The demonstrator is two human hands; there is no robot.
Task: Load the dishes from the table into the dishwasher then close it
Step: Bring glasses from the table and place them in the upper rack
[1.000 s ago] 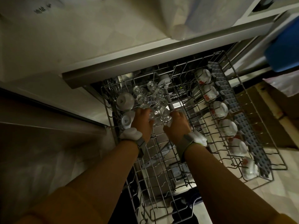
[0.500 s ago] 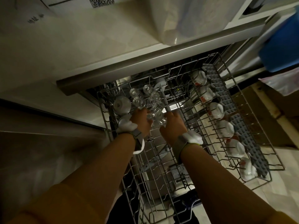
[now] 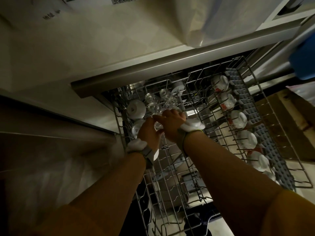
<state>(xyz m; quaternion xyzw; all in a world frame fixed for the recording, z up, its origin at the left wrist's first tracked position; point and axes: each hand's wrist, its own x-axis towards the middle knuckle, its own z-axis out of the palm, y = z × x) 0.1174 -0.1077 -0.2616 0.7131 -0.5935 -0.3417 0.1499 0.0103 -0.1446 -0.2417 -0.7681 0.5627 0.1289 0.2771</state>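
Note:
The dishwasher's upper wire rack [image 3: 172,169] is pulled out below me. A cluster of clear glasses [image 3: 154,103] stands upside down at its far left. My left hand [image 3: 149,133] is closed around a small clear glass [image 3: 157,127] just in front of that cluster. My right hand [image 3: 173,124] presses against the same glass from the right, fingers curled over its top. Two white bowls [image 3: 136,109] sit at the rack's left edge. A row of several white cups with red print [image 3: 238,119] lines the right side.
A grey fold-down shelf [image 3: 252,109] runs along the rack's right rim. The countertop edge [image 3: 153,65] overhangs the machine, with a white bag [image 3: 213,19] on it. A blue object [image 3: 303,60] and a cardboard box [image 3: 286,120] stand at the right.
Both hands have drawn closer together and shifted left toward the glass cluster; my right hand now reaches over the glass held by my left. The camera moved nearer.

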